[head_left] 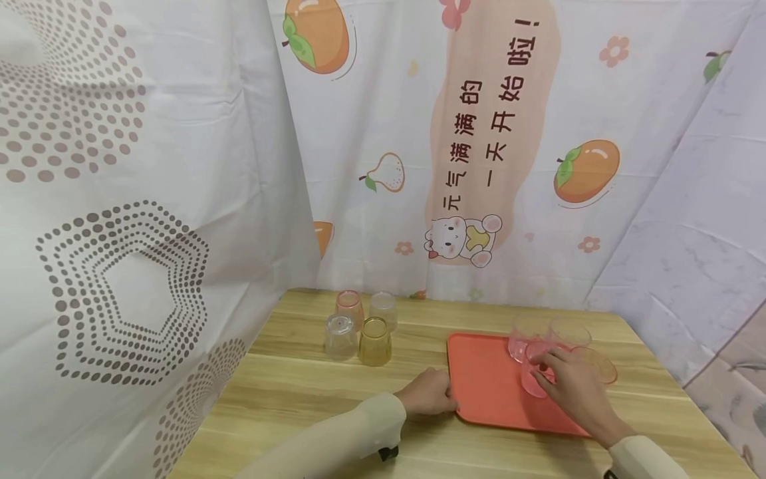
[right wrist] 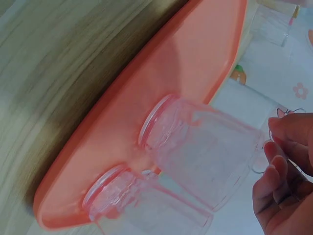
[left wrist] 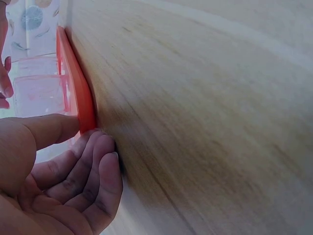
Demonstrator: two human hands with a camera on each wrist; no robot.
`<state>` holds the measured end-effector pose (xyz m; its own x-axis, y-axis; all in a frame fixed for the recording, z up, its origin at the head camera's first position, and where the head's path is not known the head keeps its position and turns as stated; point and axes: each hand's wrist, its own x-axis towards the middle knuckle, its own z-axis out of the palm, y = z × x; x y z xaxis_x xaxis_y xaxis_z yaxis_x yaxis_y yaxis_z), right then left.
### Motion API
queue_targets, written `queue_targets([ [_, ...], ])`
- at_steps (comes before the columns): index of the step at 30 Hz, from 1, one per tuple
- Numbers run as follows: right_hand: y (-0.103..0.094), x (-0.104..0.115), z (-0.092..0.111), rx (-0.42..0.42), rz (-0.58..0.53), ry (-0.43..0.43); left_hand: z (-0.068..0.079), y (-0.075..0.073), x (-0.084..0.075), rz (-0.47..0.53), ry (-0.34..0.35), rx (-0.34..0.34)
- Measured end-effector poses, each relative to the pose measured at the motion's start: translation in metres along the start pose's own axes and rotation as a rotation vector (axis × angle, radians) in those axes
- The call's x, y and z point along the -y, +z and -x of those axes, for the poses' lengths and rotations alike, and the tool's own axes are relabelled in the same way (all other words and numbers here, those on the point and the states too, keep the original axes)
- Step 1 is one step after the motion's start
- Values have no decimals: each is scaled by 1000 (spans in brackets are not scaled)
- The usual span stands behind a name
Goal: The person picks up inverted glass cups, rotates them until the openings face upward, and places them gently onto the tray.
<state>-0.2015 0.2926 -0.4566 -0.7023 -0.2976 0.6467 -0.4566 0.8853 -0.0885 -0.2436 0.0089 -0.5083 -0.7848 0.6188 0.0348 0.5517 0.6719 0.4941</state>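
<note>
My left hand (head_left: 427, 392) grips the near left corner of an orange-red tray (head_left: 485, 382), thumb on the rim and curled fingers below it in the left wrist view. Over the tray's right part, my right hand (head_left: 577, 389) pinches the rim of a pink-tinted glass (head_left: 534, 382) between thumb and fingertips. That glass (right wrist: 205, 152) stands upright on the tray. Behind it on the tray are two clear glasses (head_left: 524, 327), and a yellowish glass (head_left: 601, 364) is at the right, partly covered by the hand.
Left of the tray, several more glasses stand grouped on the wooden table (head_left: 335, 406): a pink one (head_left: 350, 307), a yellow one (head_left: 376, 342) and two clear ones (head_left: 340, 339). A printed cloth (head_left: 383, 133) hangs behind the table, with another cloth (head_left: 149, 299) along the left.
</note>
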Motion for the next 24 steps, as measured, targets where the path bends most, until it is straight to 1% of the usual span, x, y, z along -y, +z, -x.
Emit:
queue_targets([
  [2,0,5,-1,20,-11,19,0,-1,0,0,7,3],
  [4,2,11,-1,28,-23,18,0,-1,0,-2,14,6],
  [11,16,26,2,-1,-96,-59,-3,-2,1,-12,25,7],
  [15,23,33,6,38,-143,-61,-4,-5,2,-15,41,9],
  [18,27,41,9,88,-171,-58,-4,-5,3,-23,45,14],
  [24,33,56,15,173,-155,-45,-4,-5,3,-33,51,14],
])
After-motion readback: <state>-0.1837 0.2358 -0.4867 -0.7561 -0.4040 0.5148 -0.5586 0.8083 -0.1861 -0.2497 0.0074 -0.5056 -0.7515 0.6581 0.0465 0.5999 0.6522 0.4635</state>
